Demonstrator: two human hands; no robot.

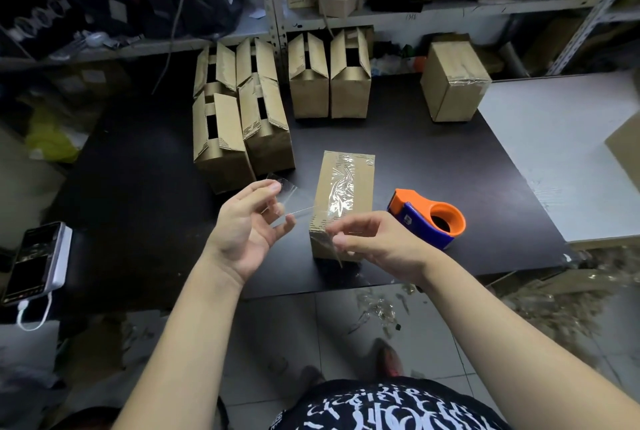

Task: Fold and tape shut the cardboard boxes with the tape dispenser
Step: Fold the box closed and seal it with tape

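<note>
left hand (pixel 242 232): pinched a clear tape strip (pixel 299 212)
right hand (pixel 377 239): pinched the tape strip at the box's near end
box (pixel 346 194): on black table (pixel 433 152), long axis pointing away from the person
tape dispenser (pixel 429 218): just right of box

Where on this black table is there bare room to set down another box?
Bare tabletop lies left of the near taped box, toward the phone, and between the tape dispenser and the sealed box at the far right. The far left is crowded with open boxes.
</note>
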